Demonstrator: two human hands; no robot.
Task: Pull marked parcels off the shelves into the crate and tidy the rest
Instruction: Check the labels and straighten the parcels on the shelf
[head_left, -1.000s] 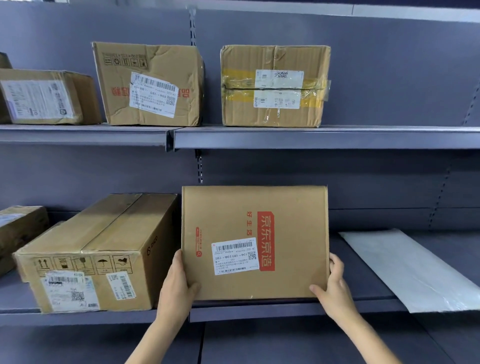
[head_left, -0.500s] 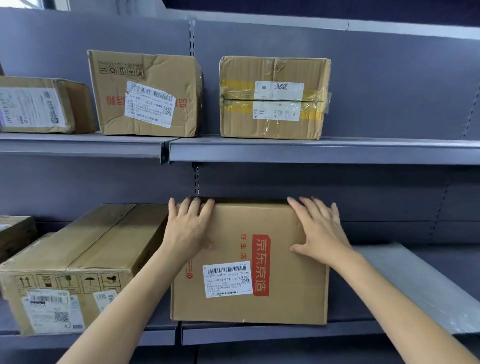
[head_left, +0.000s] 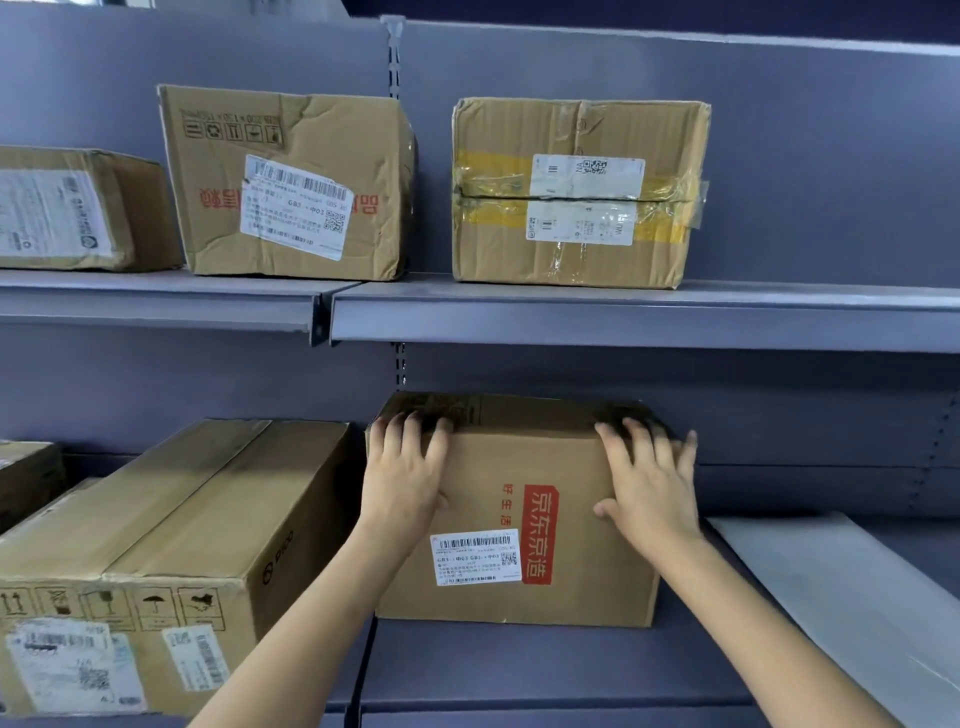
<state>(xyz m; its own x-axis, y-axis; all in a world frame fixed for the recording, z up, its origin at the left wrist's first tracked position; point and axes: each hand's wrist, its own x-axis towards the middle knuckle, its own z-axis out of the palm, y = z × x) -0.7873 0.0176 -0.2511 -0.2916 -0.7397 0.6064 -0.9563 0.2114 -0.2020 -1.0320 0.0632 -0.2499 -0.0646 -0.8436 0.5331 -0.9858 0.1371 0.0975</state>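
Fingers (head_left: 410, 434) of the left hand (head_left: 402, 480) and those of the right hand (head_left: 652, 483) lie straight and spread, flat against the upper front face of the red-printed parcel (head_left: 519, 525), tips at its top edge (slightly blurred). Under the palms it stands upright on the lower shelf (head_left: 545, 670). Just left of the left fingers sits a long carton (head_left: 171, 540); right of the right fingers lies a white sheet (head_left: 841, 592).

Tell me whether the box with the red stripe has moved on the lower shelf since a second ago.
Yes. The red-striped box has gone back from the lower shelf's front lip, deeper toward the back panel.
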